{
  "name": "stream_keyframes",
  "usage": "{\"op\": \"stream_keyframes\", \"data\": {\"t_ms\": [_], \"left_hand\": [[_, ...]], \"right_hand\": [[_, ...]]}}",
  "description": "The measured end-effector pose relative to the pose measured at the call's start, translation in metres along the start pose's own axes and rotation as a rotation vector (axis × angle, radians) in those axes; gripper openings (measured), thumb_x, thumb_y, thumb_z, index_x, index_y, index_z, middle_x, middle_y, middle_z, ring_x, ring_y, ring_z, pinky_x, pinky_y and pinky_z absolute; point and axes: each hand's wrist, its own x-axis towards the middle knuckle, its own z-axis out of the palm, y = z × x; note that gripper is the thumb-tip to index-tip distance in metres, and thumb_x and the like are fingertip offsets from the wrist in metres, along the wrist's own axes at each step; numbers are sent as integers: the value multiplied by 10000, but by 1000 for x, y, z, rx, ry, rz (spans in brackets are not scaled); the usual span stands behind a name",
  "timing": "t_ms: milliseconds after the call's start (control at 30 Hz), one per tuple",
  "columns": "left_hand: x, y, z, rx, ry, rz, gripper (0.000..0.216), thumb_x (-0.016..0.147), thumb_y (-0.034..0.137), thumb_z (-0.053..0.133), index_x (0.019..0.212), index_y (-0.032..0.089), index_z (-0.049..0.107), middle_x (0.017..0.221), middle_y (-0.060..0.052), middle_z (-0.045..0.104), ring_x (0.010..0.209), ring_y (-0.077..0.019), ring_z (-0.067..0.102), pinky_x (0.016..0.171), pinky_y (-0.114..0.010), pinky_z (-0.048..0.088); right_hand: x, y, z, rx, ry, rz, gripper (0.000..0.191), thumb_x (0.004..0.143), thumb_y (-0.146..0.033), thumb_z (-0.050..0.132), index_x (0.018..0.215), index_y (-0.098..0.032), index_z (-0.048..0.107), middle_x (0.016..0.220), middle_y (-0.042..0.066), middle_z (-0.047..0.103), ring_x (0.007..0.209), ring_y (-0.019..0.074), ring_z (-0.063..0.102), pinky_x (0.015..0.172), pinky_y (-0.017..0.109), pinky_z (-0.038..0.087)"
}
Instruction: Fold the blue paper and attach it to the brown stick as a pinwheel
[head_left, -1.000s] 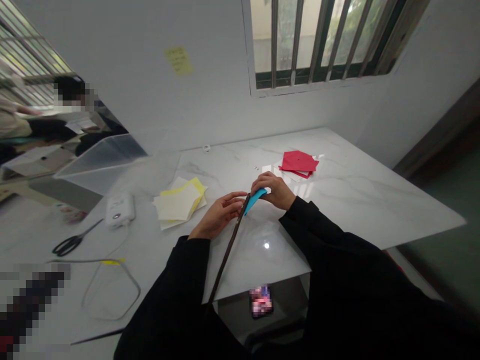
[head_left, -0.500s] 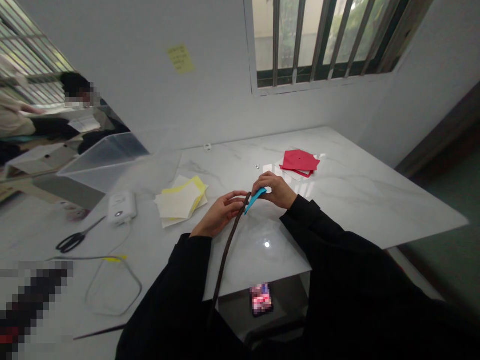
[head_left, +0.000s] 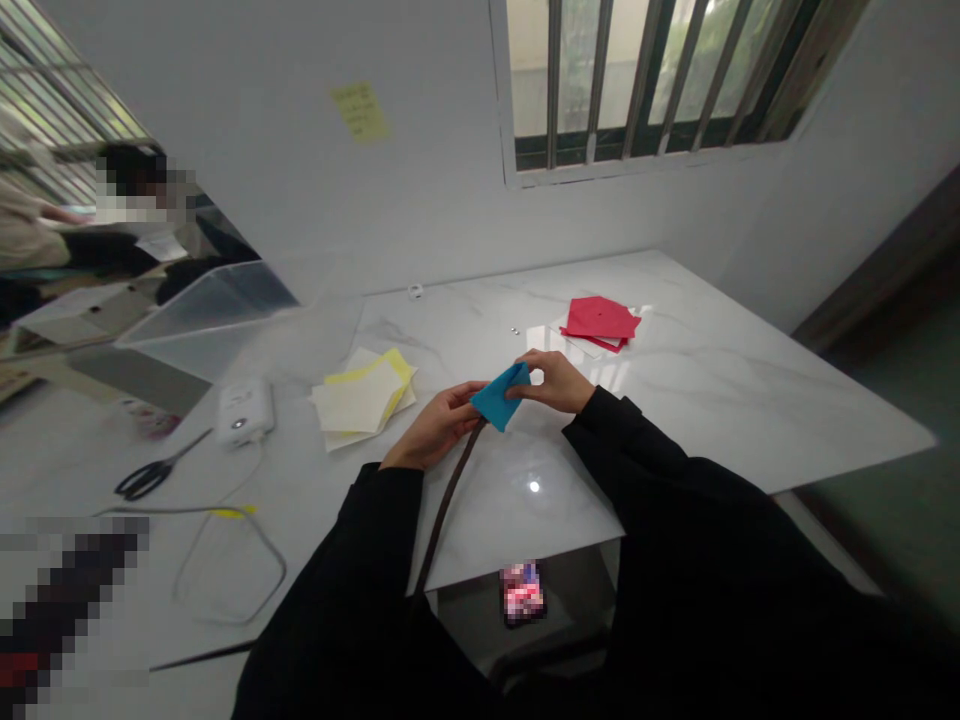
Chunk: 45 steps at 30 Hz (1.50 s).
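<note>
No brand or label can be read anywhere: the pale yellow sticky note (head_left: 361, 110) on the white wall bears marks too small to make out, and the small white device (head_left: 244, 410) with a cord carries no legible writing. Both hands work over the white marble-patterned table (head_left: 750, 400). The left hand (head_left: 435, 428) and the right hand (head_left: 553, 380) together pinch a folded blue paper piece (head_left: 499, 395), held just above the tabletop between them; the left fingers close on its lower left edge, the right fingers on its upper right corner. A thin dark brown strap (head_left: 444, 505) runs from under the paper down toward the person's body. Half a second ago the blue paper showed only as a narrow sliver, edge-on beside the strap; it has since turned to show its broad face as a rough diamond, and the right hand has shifted slightly with it. Left of the hands lies a loose stack of pale yellow paper sheets (head_left: 364, 398), further left black scissors (head_left: 154, 472), and beyond the right hand a stack of red paper sheets (head_left: 600, 322). A clear plastic box (head_left: 202, 315) stands at the table's far left, and another person sits behind it.
</note>
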Motion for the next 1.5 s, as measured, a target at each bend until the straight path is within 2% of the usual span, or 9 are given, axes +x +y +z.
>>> {"op": "stream_keyframes", "data": {"t_ms": [200, 500, 667, 867, 1067, 1333, 1400, 1500], "left_hand": [[2, -4, -1, -36, -2, 3, 405, 845, 304, 849, 1207, 146, 757, 1172, -135, 773, 1003, -223, 724, 969, -369, 522], [3, -3, 2, -63, 14, 11, 440, 817, 259, 863, 1224, 124, 765, 1180, -148, 775, 1026, -248, 732, 989, -375, 531], [6, -5, 3, -58, 15, 28, 403, 825, 281, 847, 1203, 159, 777, 1197, -131, 771, 1077, -264, 722, 1003, -391, 530], [4, -2, -2, -3, 45, 11, 312, 821, 269, 843, 1111, 168, 785, 1134, -95, 769, 968, -187, 703, 903, -304, 541], [1, 3, -4, 34, 7, -45, 409, 792, 240, 868, 1187, 207, 765, 1164, -72, 747, 892, -130, 666, 856, -269, 531], [2, 2, -3, 55, 46, -26, 440, 776, 225, 869, 1198, 211, 747, 1182, -77, 743, 878, -128, 650, 834, -276, 518], [4, 2, -4, 34, 72, 4, 441, 779, 232, 867, 1202, 212, 746, 1152, -70, 747, 868, -125, 640, 829, -271, 511], [5, 2, -6, 1, 165, 51, 425, 775, 255, 867, 1183, 222, 752, 1112, -47, 744, 834, -119, 614, 797, -261, 500]], "right_hand": [[2, 7, 7, 357, -93, 171, 391, 766, -386, 850, 1059, -153, 738, 1017, 67, 768, 940, 216, 700, 895, 388, 566], [3, 12, 13, 559, -116, 198, 468, 719, -431, 896, 1046, -148, 719, 1028, 77, 767, 940, 217, 702, 885, 383, 583], [3, 16, 17, 662, -88, 290, 479, 670, -405, 925, 1020, -159, 707, 1010, 75, 776, 905, 211, 709, 849, 365, 604], [4, 23, 13, 768, 38, 398, 553, 600, -366, 969, 1046, -168, 708, 1044, 84, 781, 938, 228, 719, 858, 371, 616], [5, 30, 7, 884, 133, 487, 577, 588, -340, 982, 1072, -171, 716, 1051, 95, 780, 936, 228, 729, 877, 377, 619], [5, 24, 9, 882, 185, 489, 614, 598, -402, 984, 1100, -186, 704, 1087, 91, 778, 960, 218, 721, 890, 363, 602], [6, 26, 9, 796, 212, 496, 597, 677, -484, 932, 1143, -202, 689, 1107, 86, 768, 966, 204, 711, 863, 336, 583], [8, 34, 7, 533, 330, 510, 522, 805, -568, 799, 1151, -196, 678, 1057, 79, 746, 951, 187, 685, 829, 314, 541]]}}
